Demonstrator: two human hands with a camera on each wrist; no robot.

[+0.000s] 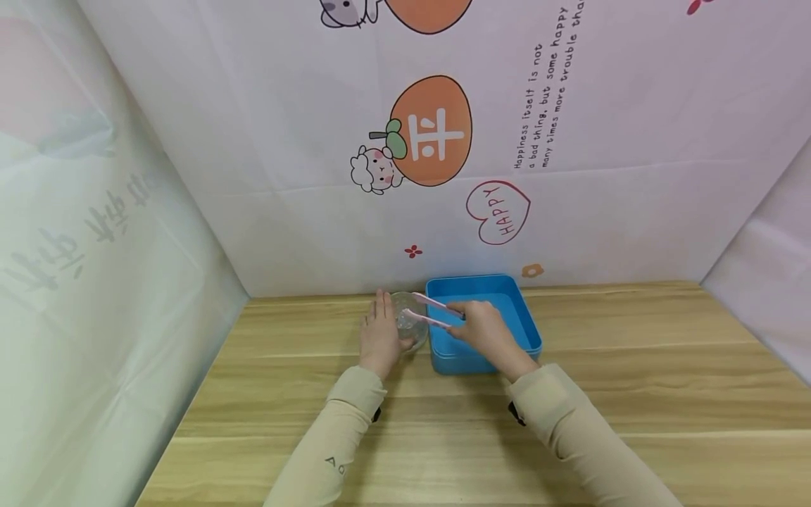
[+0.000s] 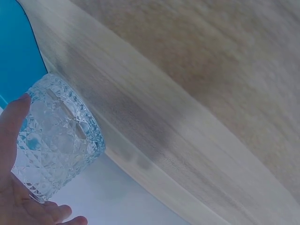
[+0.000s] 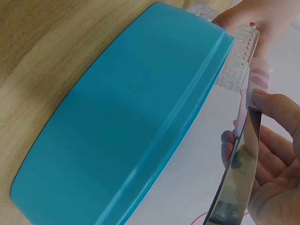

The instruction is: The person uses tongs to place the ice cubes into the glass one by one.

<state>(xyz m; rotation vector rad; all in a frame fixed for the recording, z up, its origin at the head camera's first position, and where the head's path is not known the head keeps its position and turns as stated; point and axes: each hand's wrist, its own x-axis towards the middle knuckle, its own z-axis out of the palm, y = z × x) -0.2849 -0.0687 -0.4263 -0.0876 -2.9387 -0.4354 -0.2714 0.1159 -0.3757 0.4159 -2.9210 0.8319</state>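
A clear glass bowl (image 1: 410, 336) with a cut diamond pattern stands on the table against the left side of a blue bin (image 1: 481, 362). My left hand (image 1: 379, 334) holds the bowl from its left, the thumb (image 2: 14, 124) on one side and the fingers on the other. Metal tongs (image 3: 239, 173) with pink ends are in my right hand (image 1: 484, 331), pinched between thumb and fingers above the bin. Their two pink tips are spread apart and reach over the bowl's mouth. Some pale shapes show through the patterned glass (image 2: 61, 136).
The wood-grain table (image 1: 621, 380) extends to both sides and in front of the bin. A white printed cloth (image 1: 304, 176) hangs as a wall right behind the bin and bowl. More cloth (image 1: 108, 282) closes off the left side.
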